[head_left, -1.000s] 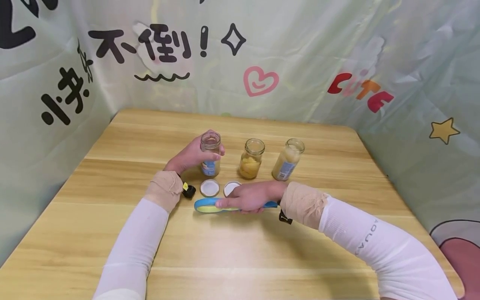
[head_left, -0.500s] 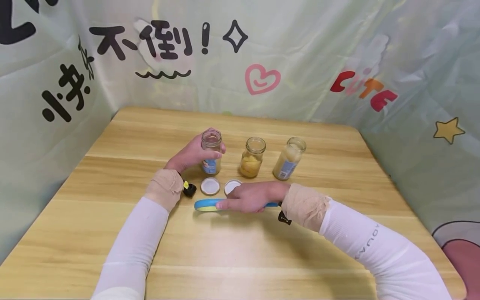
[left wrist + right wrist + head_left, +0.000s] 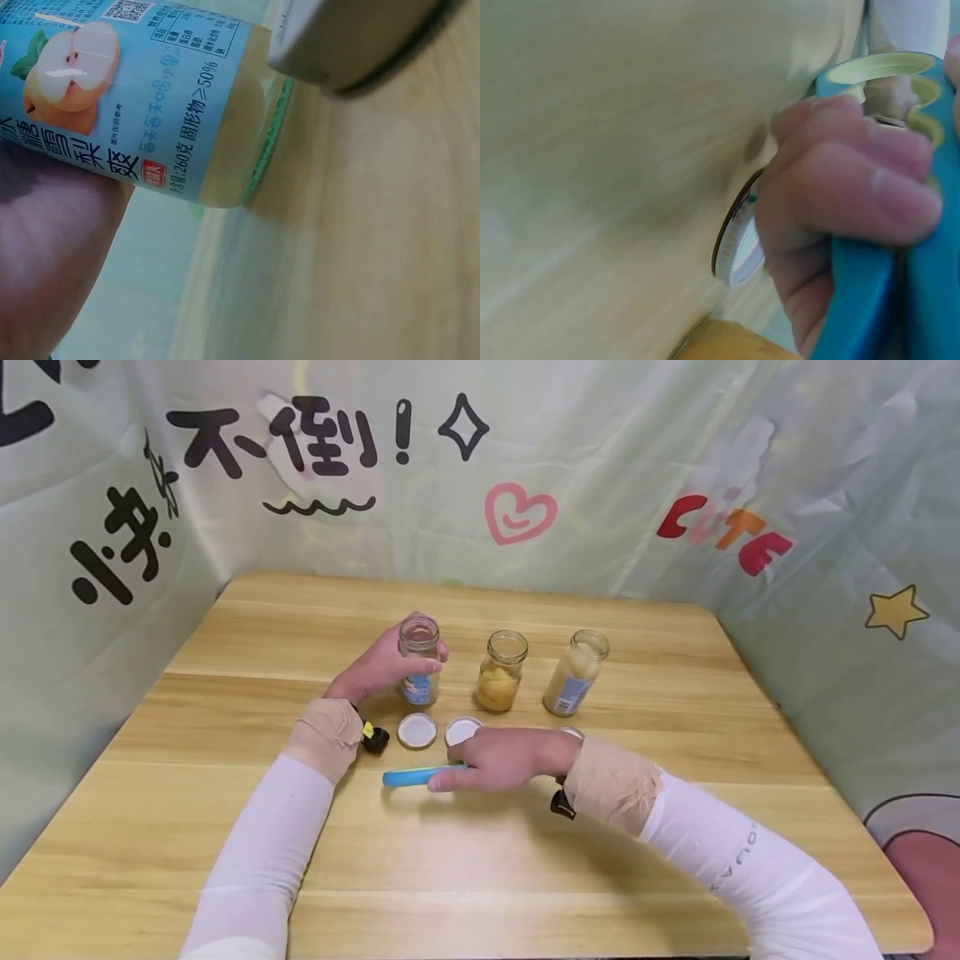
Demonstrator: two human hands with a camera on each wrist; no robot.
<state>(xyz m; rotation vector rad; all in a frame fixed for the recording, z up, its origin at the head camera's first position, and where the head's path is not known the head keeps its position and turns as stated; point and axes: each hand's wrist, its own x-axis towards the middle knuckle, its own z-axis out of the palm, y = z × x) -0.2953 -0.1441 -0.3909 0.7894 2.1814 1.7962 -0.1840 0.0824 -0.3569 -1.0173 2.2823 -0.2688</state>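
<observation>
My left hand (image 3: 378,664) grips an uncapped glass jar (image 3: 419,681) standing at the back of the table. In the left wrist view the jar's blue label (image 3: 112,97) shows a cut pear, and pale contents fill its base end. Just in front, my right hand (image 3: 506,760) holds a blue jar opener (image 3: 412,777) above the tabletop. In the right wrist view my fingers curl round the blue opener (image 3: 862,292), whose yellow scalloped inner edge shows. One white-lined lid (image 3: 417,731) lies before the gripped jar; another lid (image 3: 462,730) is partly behind my right hand.
An uncapped jar of yellow fruit (image 3: 497,685) stands in the middle, and a pale-filled uncapped jar (image 3: 574,681) to its right. A third lid (image 3: 572,732) peeks out behind my right wrist. Printed fabric (image 3: 600,460) encloses the table's back and sides.
My right hand has turned the jar opener, so less of its yellow inner side shows and its far end is now hidden. The third lid has come into sight. My left hand keeps its grip.
</observation>
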